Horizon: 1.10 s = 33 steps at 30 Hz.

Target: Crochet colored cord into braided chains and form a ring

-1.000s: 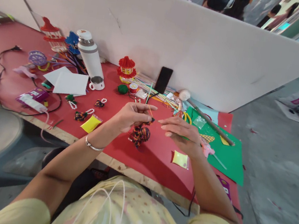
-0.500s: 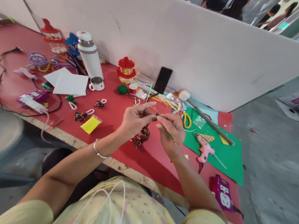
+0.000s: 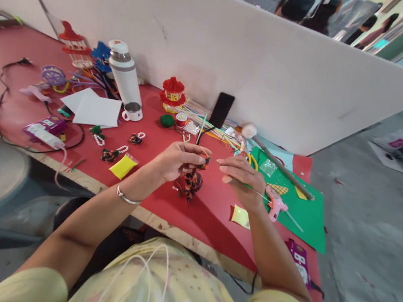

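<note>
My left hand (image 3: 179,162) pinches a small crochet piece (image 3: 205,163) in dark multicoloured yarn, with a strand running over the index finger. My right hand (image 3: 245,177) is closed round a thin crochet hook (image 3: 261,195); its tip points left, a short gap away from the piece. Below my left hand, a ball of black, red and orange yarn (image 3: 192,185) rests on the red table (image 3: 209,223). Small crocheted pieces with white bead loops (image 3: 110,155) lie left of my hands, beside a yellow packet (image 3: 123,166).
A pink glue gun (image 3: 275,205) lies on a green sheet (image 3: 308,220) at the right, near a stick (image 3: 282,165). A phone (image 3: 222,109) leans on the white partition (image 3: 274,71). A white flask (image 3: 125,76) and cup (image 3: 132,111) stand back left. People are beyond the partition.
My right hand has moved right, drawing the hook away from the crochet piece. The small piece now shows between my left fingers, and a pale yellow packet is uncovered below my right hand.
</note>
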Each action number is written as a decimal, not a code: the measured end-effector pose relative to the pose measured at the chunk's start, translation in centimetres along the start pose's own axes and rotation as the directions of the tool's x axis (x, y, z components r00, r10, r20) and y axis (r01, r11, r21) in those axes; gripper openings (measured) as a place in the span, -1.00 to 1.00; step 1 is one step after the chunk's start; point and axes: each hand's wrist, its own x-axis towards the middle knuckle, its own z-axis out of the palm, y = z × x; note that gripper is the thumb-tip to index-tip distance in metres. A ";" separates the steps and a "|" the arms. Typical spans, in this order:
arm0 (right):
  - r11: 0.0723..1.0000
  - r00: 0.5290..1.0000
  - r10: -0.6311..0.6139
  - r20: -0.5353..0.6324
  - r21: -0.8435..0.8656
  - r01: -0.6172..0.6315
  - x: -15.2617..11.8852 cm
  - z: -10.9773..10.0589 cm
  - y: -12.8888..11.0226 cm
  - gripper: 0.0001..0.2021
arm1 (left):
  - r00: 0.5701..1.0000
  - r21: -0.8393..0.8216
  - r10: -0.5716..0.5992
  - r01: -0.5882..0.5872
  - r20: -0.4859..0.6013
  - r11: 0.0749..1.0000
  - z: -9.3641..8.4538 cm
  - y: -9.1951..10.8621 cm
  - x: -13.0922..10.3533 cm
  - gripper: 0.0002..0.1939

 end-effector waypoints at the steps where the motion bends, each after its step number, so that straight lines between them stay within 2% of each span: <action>1: 1.000 1.000 0.005 0.021 0.004 -0.005 0.1 -0.3 -0.2 -0.65 | 1.000 0.021 0.000 0.000 -0.004 1.000 0.0 0.0 0.0 -0.69; 5: 0.998 0.991 0.036 0.127 0.051 -0.042 0.9 -1.6 -0.9 -0.75 | 1.000 0.144 0.000 -0.001 0.009 0.990 -0.3 0.4 -0.1 -0.73; 9: 0.960 0.979 0.124 0.163 0.230 -0.160 0.8 -1.6 -0.7 -0.83 | 0.998 0.214 -0.018 0.003 0.068 0.977 -0.1 0.5 -0.1 -0.76; 12: 0.904 0.971 0.236 0.045 0.357 -0.236 0.0 0.5 -0.2 -0.83 | 0.995 0.167 0.046 -0.061 0.093 0.984 0.9 -0.5 0.2 -0.67; 14: 0.929 0.957 0.261 -0.128 0.303 -0.214 -0.5 2.1 0.0 -0.82 | 0.987 0.118 0.154 -0.159 0.051 0.980 1.6 -1.6 0.6 -0.55; 16: 0.970 0.952 0.208 -0.226 0.172 -0.171 -0.7 3.1 -0.1 -0.82 | 0.962 0.109 0.274 -0.270 -0.020 0.957 2.0 -2.5 0.9 -0.46; 20: 0.993 0.975 0.108 -0.192 -0.033 -0.117 -0.5 3.5 -0.5 -0.79 | 0.889 0.253 0.439 -0.398 -0.132 0.882 2.2 -3.5 1.1 -0.40; 22: 0.985 0.964 0.078 -0.252 -0.133 -0.115 -0.6 3.9 -0.6 -0.77 | 0.861 0.299 0.478 -0.417 -0.172 0.858 2.4 -3.6 1.0 -0.39; 24: 0.976 0.932 0.047 -0.359 -0.184 -0.120 -0.8 4.7 -0.3 -0.76 | 0.874 0.217 0.451 -0.412 -0.180 0.885 2.7 -3.5 0.9 -0.36; 26: 0.984 0.890 0.081 -0.449 -0.104 -0.142 -1.0 5.6 0.2 -0.81 | 0.935 0.052 0.332 -0.328 -0.127 0.943 2.7 -3.1 0.8 -0.35; 27: 0.986 0.868 0.142 -0.475 -0.008 -0.166 -1.0 5.9 0.6 -0.82 | 0.962 -0.020 0.259 -0.261 -0.084 0.965 2.5 -2.8 0.8 -0.36; 28: 0.974 0.852 0.225 -0.473 0.110 -0.197 -0.9 6.0 1.0 -0.80 | 0.981 -0.062 0.188 -0.190 -0.036 0.980 2.1 -2.4 0.7 -0.38; 30: 0.909 0.856 0.367 -0.363 0.333 -0.249 -0.7 5.3 1.8 -0.75 | 0.994 -0.054 0.100 -0.098 0.033 0.994 1.3 -1.5 0.6 -0.43; 31: 0.871 0.878 0.398 -0.267 0.410 -0.271 -0.4 4.6 2.1 -0.73 | 0.995 -0.014 0.081 -0.081 0.053 0.997 0.9 -1.0 0.4 -0.45; 33: 0.828 0.934 0.354 -0.052 0.482 -0.287 0.2 2.7 2.5 -0.73 | 0.994 0.095 0.081 -0.088 0.068 0.992 0.2 -0.3 0.2 -0.47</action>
